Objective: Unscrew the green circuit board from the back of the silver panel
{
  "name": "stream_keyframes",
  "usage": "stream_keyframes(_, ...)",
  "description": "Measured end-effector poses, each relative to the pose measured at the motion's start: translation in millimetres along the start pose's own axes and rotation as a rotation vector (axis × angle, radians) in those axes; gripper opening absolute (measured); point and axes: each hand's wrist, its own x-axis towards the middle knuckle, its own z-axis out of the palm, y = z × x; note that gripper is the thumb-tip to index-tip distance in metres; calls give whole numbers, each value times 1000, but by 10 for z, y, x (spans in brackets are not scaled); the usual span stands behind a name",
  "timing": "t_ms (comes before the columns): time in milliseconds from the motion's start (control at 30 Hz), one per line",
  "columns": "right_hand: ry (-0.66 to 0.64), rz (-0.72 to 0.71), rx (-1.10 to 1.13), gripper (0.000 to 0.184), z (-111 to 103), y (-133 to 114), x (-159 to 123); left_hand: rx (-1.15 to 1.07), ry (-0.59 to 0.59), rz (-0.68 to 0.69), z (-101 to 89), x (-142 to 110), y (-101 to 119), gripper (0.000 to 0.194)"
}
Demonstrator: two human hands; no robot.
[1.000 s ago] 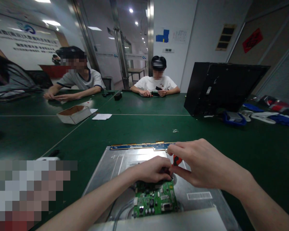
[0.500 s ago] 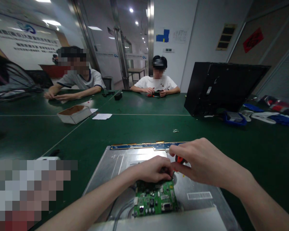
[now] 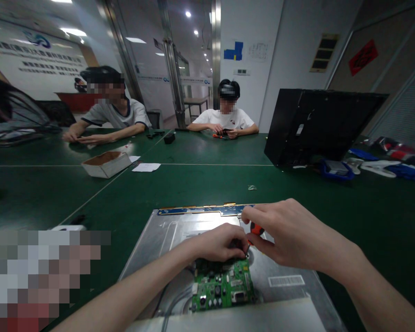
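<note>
Inside the right grip (image 3: 287,233) sits an orange-and-black screwdriver (image 3: 257,228).

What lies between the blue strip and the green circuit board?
Head view: the left hand and, in the right hand, an orange tool, over the metal panel.

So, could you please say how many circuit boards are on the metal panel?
2: a green board, partly hidden by the left hand, and a blue strip along the far edge of the panel. Others may be hidden.

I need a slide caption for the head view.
Right hand holding a red and black tool beside the left hand, at a green circuit board.
</note>
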Motion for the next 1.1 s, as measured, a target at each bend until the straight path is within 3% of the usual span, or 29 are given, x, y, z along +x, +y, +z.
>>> stream_keyframes(1100, 7, -15, 25, 9, -13, 7, -39, 24, -12, 14, -6, 5, 10, 8)
